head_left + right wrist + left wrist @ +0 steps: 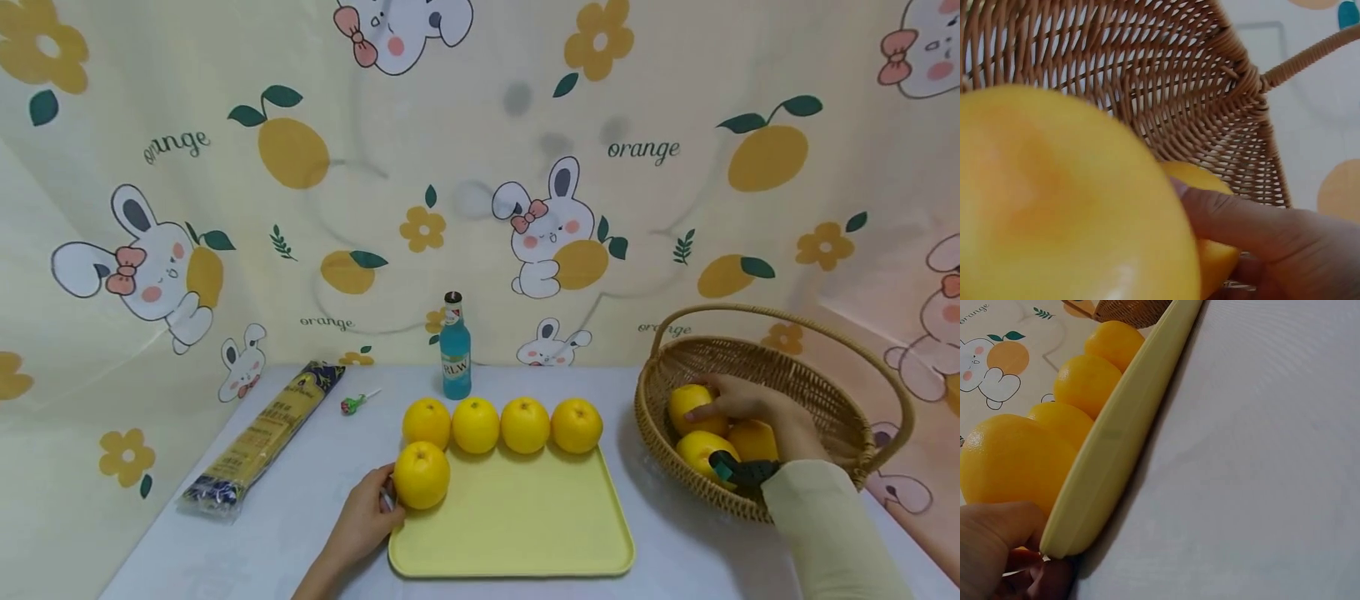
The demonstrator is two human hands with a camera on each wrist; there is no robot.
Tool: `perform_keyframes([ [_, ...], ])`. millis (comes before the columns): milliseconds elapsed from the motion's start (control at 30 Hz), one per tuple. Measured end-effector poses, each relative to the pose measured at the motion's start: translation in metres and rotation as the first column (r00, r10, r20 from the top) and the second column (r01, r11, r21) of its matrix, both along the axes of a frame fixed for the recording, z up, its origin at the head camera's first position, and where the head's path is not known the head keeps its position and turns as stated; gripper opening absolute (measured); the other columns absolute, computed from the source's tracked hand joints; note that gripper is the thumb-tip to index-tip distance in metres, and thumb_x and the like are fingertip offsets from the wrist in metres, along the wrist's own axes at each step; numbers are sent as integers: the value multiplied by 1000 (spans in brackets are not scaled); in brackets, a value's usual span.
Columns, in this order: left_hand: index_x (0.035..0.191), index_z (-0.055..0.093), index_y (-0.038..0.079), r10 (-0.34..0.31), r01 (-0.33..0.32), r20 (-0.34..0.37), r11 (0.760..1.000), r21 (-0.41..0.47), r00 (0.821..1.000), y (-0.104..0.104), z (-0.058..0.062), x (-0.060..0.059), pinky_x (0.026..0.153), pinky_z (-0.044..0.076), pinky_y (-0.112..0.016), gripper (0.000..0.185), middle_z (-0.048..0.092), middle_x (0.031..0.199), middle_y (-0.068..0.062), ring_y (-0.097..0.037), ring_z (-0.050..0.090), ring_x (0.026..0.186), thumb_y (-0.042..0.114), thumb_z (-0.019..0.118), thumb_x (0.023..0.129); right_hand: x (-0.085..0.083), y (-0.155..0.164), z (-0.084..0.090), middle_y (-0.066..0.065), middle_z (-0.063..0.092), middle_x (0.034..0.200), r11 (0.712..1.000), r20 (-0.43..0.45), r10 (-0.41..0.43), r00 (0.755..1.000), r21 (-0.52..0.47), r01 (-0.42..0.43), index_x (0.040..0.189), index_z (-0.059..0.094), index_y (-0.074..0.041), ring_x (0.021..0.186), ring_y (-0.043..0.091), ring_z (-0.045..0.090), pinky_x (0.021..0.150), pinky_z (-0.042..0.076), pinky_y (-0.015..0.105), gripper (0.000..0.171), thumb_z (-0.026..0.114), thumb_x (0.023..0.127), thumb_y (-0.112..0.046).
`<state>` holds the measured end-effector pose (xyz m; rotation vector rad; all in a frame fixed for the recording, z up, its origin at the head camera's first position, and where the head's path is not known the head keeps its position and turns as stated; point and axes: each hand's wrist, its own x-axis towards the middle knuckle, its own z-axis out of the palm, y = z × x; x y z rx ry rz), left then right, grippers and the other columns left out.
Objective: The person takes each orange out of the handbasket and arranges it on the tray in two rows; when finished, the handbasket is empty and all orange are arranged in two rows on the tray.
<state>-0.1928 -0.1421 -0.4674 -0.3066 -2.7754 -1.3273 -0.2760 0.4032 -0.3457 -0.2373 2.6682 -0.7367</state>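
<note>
A yellow tray [517, 517] lies on the white table with several oranges on it. A row of oranges [501, 425] lines its far edge, and one orange [422, 475] sits at the front left. My left hand [384, 498] is at the tray's left rim [1116, 444], beside that orange [1010, 462]. Its thumb [997, 534] lies over the rim and its fingers curl under. My right hand [720, 404] reaches into a wicker basket [825, 400] and grips an orange [686, 398] there. In the right wrist view, a finger [1254, 228] curls across that orange [1216, 259], with another orange [1054, 206] close up.
A blue bottle [455, 350] stands behind the tray. A long packet [262, 433] and a lollipop [352, 404] lie at the left of the table [675, 550]. Two more oranges sit in the basket [1166, 75]. A printed cloth hangs behind.
</note>
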Motion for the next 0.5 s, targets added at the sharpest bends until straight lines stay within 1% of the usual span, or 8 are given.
perform_keyframes([
  [100, 117, 46, 0, 12, -12, -7, 1000, 2, 1000, 1, 0, 0, 47, 39, -20, 56, 48, 83, -3, -7, 43, 56, 4, 62, 63, 1, 1, 5, 21, 42, 114, 998, -43, -26, 999, -57, 24, 127, 27, 2, 95, 28, 46, 73, 42, 38, 74, 62, 74, -37],
  [233, 117, 47, 2, 27, -27, -9, 1000, 2, 1000, 2, -1, -1, 47, 39, -20, 56, 48, 83, -2, -7, 43, 56, 4, 61, 63, 3, 3, 11, 17, 42, 114, 992, -112, -41, 993, -127, 27, 127, 28, -5, 94, 27, 46, 71, 43, 34, 70, 62, 75, -35],
  [333, 117, 46, 1, 16, -16, -3, 1000, 17, 1000, 2, 0, -1, 47, 38, -20, 57, 48, 84, -2, -7, 42, 56, 3, 62, 63, 5, 1, 18, 14, 43, 114, 991, -161, -29, 987, -135, 7, 128, 28, -8, 95, 26, 45, 73, 41, 35, 69, 62, 75, -36],
  [500, 118, 46, 0, 3, -3, 11, 1000, 14, 1000, 1, 1, 0, 47, 39, -20, 57, 48, 84, -2, -7, 43, 56, 5, 62, 64, 10, -5, 29, 8, 43, 116, 991, -211, 2, 977, -129, -30, 128, 31, -15, 96, 24, 43, 76, 38, 34, 65, 62, 75, -37],
])
